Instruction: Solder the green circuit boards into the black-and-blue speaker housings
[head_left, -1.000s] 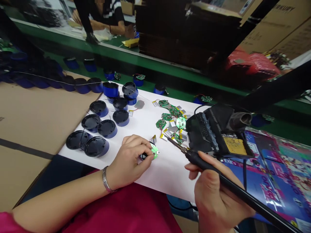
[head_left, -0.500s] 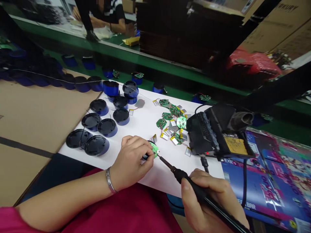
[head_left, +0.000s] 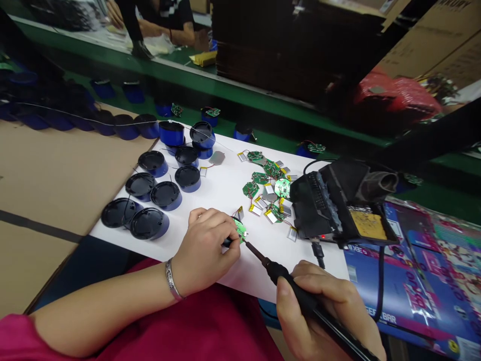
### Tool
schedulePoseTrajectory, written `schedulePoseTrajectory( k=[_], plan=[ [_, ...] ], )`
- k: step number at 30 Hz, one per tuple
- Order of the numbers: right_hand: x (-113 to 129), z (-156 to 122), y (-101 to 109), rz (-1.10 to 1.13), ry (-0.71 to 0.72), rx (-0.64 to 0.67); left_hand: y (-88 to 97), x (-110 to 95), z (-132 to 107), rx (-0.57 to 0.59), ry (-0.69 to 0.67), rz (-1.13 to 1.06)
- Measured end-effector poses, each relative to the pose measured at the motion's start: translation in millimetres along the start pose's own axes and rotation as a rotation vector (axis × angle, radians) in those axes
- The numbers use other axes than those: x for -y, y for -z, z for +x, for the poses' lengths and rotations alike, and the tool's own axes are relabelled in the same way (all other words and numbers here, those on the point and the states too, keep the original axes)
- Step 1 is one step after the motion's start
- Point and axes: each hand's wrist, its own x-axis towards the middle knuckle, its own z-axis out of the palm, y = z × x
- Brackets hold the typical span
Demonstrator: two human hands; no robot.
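Observation:
My left hand (head_left: 205,248) is closed, pinching a small round green circuit board (head_left: 239,229) down on the white sheet (head_left: 225,195). A silver bracelet sits on that wrist. My right hand (head_left: 323,311) grips a black soldering iron (head_left: 289,286) like a pen. Its tip touches the near edge of the green board. A small silver battery (head_left: 239,212) with thin wires lies just behind the board.
A heap of green boards and silver batteries (head_left: 268,188) lies mid-sheet. Several black and blue round housings (head_left: 165,193) stand at the left. A black soldering stand (head_left: 338,205) with a yellow sponge sits right. A green conveyor (head_left: 225,95) runs behind; another person (head_left: 161,25) works beyond it.
My right hand brought the soldering iron down and left from beside the stand until its tip met the board. My left hand stayed on the board.

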Motion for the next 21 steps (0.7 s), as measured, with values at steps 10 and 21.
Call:
schedulePoseTrajectory(
  k=[10, 21],
  plan=[
    [5, 0, 3, -0.118, 0.007, 0.107, -0.8, -1, 2, 0.015, 0.003, 0.039],
    [19, 3, -7, -0.256, 0.101, 0.068, 1.7, -3, 6, 0.060, 0.018, 0.057]
  ],
)
